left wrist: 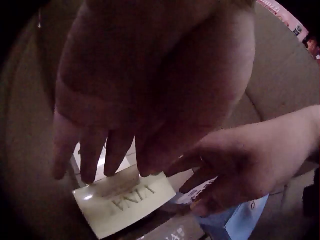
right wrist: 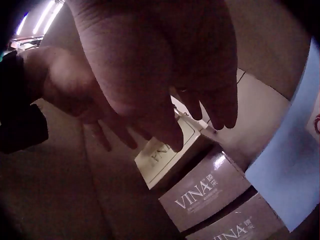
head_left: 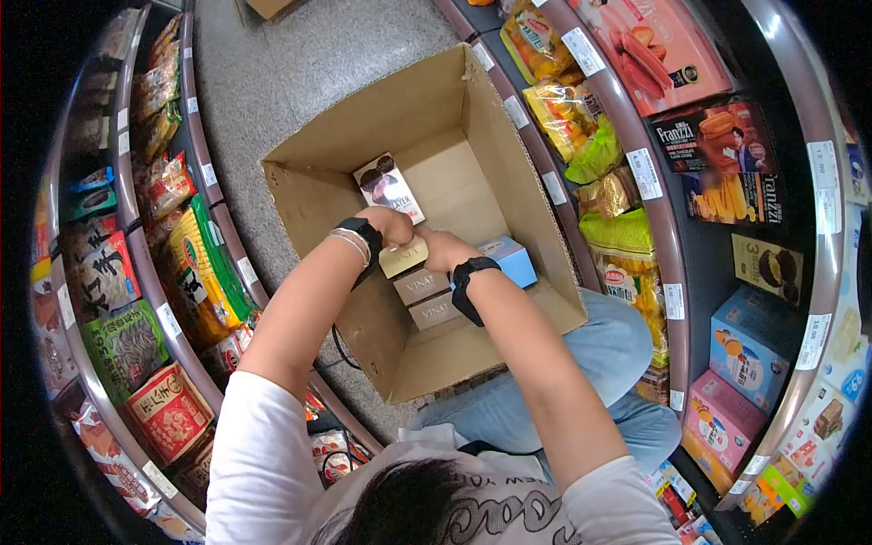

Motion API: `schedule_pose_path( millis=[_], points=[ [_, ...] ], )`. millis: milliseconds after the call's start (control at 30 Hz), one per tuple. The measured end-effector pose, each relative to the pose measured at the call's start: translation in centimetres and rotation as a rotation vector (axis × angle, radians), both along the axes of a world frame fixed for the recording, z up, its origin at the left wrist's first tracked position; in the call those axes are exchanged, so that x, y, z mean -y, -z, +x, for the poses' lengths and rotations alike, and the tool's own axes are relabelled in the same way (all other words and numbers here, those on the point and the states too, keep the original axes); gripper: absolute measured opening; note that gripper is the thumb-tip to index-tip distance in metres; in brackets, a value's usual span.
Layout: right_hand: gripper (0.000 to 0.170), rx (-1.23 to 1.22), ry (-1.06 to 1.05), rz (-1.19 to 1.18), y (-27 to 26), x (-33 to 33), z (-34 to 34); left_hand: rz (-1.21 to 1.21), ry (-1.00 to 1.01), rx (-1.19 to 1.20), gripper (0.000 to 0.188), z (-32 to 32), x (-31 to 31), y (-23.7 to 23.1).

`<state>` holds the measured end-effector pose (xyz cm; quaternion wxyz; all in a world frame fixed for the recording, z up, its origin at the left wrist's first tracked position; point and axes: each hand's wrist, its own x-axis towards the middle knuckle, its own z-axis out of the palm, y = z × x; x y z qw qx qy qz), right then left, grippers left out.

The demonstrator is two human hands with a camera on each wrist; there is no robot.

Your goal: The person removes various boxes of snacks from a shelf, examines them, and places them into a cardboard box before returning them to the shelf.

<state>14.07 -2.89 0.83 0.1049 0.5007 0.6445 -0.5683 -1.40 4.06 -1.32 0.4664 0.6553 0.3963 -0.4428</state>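
Observation:
Both hands reach down into an open cardboard box (head_left: 522,182). A pale yellow VINA box (left wrist: 125,202) lies below them, next to brown VINA boxes (right wrist: 205,192). My left hand (head_left: 391,224) is over the far edge of the yellow box, its straight fingertips (left wrist: 111,167) right at that edge. Beside it, my right hand (head_left: 440,250) is at the yellow box's right end, and in the right wrist view its thumb overlaps the box top. A white box with a dark cookie picture (head_left: 391,186) stands beyond the hands. A light blue box (head_left: 509,261) sits to the right.
Shelves of bagged snacks (head_left: 195,272) line the left side. On the right, shelves hold bread bags (head_left: 622,250), a pink box (head_left: 654,50) and a blue box (head_left: 749,345). Grey floor (head_left: 254,73) lies beyond the carton, and the person's jeans-clad leg (head_left: 609,350) is beside it.

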Motion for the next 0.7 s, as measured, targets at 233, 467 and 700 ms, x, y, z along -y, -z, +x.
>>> schedule_pose_path(
  millis=[233, 467, 700],
  points=[
    [0.068, 0.085, -0.144, -0.048, -0.6, 0.2, 0.1, -0.016, 0.084, -0.02, 0.043, 1.3, 0.0, -0.6],
    [0.074, 0.089, -0.086, -0.046, 2.7, 1.4, -0.2, 0.227, -0.297, 0.062, 0.029, 3.0, -5.9, -4.7],
    [0.067, 0.092, 0.009, -0.11, -2.2, 0.9, 0.4, 0.703, -0.521, 0.005, 0.038, -1.8, -9.2, 3.8]
  ],
)
